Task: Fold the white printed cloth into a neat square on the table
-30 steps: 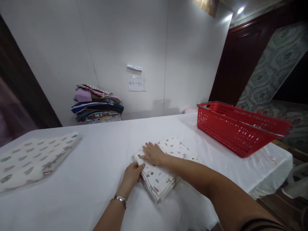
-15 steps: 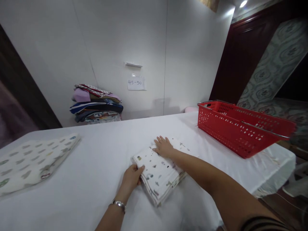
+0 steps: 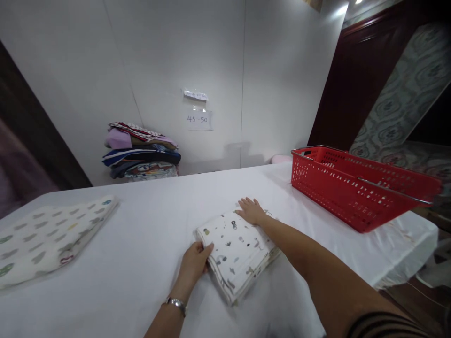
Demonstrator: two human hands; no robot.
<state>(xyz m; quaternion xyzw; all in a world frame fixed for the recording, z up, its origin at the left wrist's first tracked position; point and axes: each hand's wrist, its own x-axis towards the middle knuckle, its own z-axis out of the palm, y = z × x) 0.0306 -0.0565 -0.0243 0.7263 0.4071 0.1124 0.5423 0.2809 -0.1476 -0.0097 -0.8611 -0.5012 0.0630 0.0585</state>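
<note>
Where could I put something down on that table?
Bare white tablecloth shows between the spotted cloth and the left hand, and behind the folded cloth. It's crowded at the folded cloth, which the left and right hand touch, and at right, where the red basket stands.

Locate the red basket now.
In the head view, the red basket stands at the right end of the table, right of the patterned cloth under the right hand.

A metal-handled, perforated red plastic basket point(image 3: 329, 192) stood at the right of the white-draped worktop point(image 3: 148, 225). Beyond the worktop's far edge, a stack of folded multicoloured fabrics point(image 3: 143, 152) rose before the pale panelled wall point(image 3: 197, 42), which bore a rectangular white paper sign point(image 3: 199, 120) handwritten "45-50".
</note>
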